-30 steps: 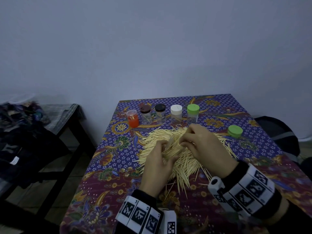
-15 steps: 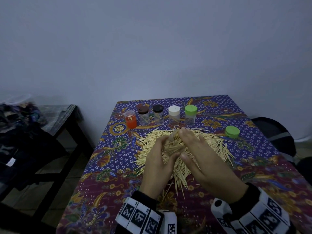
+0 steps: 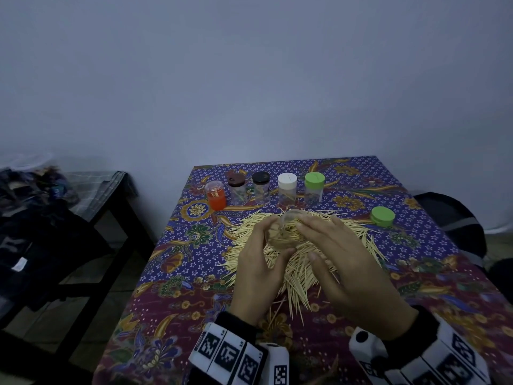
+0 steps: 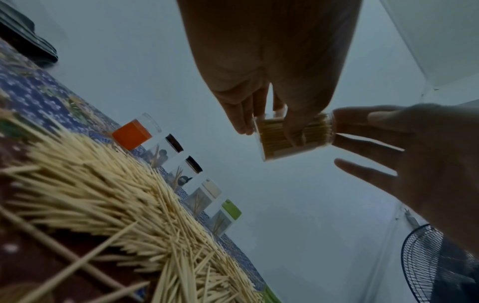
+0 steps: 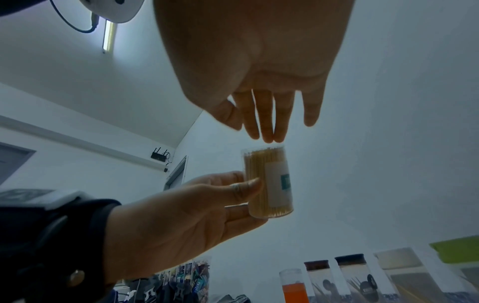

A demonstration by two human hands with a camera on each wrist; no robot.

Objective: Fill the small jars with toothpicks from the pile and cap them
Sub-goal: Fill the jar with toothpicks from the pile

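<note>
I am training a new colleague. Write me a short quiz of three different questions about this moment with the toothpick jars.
1. True or false: the left hand holds a clear jar packed with toothpicks.
2. Multiple choice: where does the loose green cap lie? A) on the held jar B) on the tablecloth, to the right of the toothpick pile C) in the right hand
3. Fill in: the number of jars standing in the row at the far side of the table is ___.

Key:
1. True; the jar has no cap, and the right hand's straight fingertips are at its open top.
2. B
3. Five, from the orange jar to the green-capped jar.
</note>
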